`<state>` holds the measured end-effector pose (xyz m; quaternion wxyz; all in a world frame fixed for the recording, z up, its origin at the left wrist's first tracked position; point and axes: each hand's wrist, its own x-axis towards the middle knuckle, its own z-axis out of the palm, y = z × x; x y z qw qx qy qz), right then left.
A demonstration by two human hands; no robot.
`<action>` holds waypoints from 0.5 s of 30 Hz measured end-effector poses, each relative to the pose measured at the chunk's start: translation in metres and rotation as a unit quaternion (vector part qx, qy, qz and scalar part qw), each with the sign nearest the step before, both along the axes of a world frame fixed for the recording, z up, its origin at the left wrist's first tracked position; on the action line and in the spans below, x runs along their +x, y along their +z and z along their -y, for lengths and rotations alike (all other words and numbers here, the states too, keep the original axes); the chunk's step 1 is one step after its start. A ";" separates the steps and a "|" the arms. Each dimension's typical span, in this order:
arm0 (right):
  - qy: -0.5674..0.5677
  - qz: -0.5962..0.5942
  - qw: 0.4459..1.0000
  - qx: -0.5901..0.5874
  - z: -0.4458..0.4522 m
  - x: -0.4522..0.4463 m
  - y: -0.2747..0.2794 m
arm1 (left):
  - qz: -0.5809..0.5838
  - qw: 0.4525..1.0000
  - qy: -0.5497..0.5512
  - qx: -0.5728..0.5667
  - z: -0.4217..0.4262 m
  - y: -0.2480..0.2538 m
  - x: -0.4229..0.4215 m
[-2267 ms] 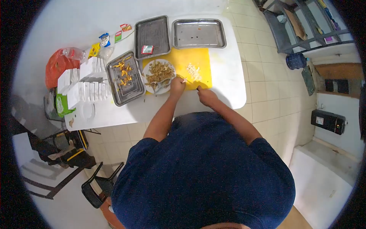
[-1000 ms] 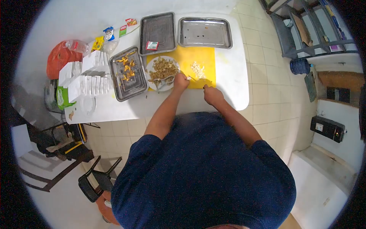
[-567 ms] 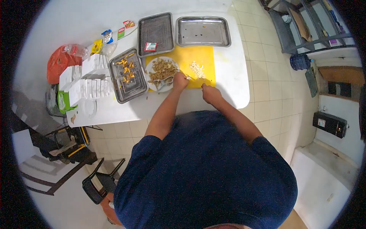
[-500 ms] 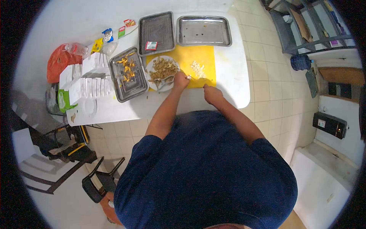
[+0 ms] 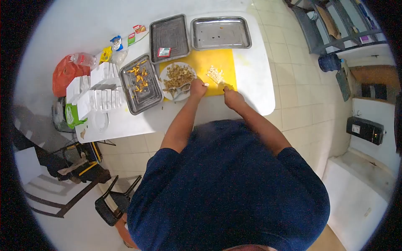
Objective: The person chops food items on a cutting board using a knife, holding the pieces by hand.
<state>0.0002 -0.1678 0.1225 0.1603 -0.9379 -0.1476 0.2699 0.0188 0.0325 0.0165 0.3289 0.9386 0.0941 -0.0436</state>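
Note:
My left hand point(image 5: 198, 88) is closed at the near edge of the yellow cutting board point(image 5: 229, 62), with a small white piece point(image 5: 206, 85) at its fingertips. My right hand point(image 5: 233, 98) is wrapped round the handle of a knife point(image 5: 221, 85), whose blade is hard to make out against the yellow. Chopped white bits point(image 5: 215, 75) lie on the board beyond both hands. Just left of my left hand, a white plate point(image 5: 162, 74) holds a heap of brown food pieces point(image 5: 177, 77) and a spoon-like utensil point(image 5: 184, 87).
A metal tray point(image 5: 133, 108) with orange-yellow strips stands left of the plate. Two more trays point(image 5: 169, 33) point(image 5: 220, 31) lie at the back, one bearing a red packet point(image 5: 164, 52). White boxes point(image 5: 86, 90), a plastic bottle point(image 5: 83, 59) and a red bag point(image 5: 63, 77) crowd the table's left end.
The view has shifted slightly. The knife in my right hand has swung to point more up and left, towards the white bits. My left hand stays closed by the plate.

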 end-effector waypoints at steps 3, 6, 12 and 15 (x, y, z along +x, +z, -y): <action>0.005 -0.020 1.000 -0.008 0.000 -0.002 0.006 | 0.006 1.000 -0.014 0.003 0.000 0.001 0.000; 0.020 -0.051 0.998 -0.006 -0.002 -0.007 0.000 | -0.013 1.000 0.013 -0.015 0.003 0.007 -0.001; 0.021 -0.045 0.998 0.024 0.002 -0.013 -0.016 | -0.014 0.999 0.012 -0.032 0.002 0.007 0.000; 0.017 -0.063 0.998 0.019 -0.002 -0.016 -0.003 | -0.047 0.998 0.017 -0.028 0.003 0.001 0.001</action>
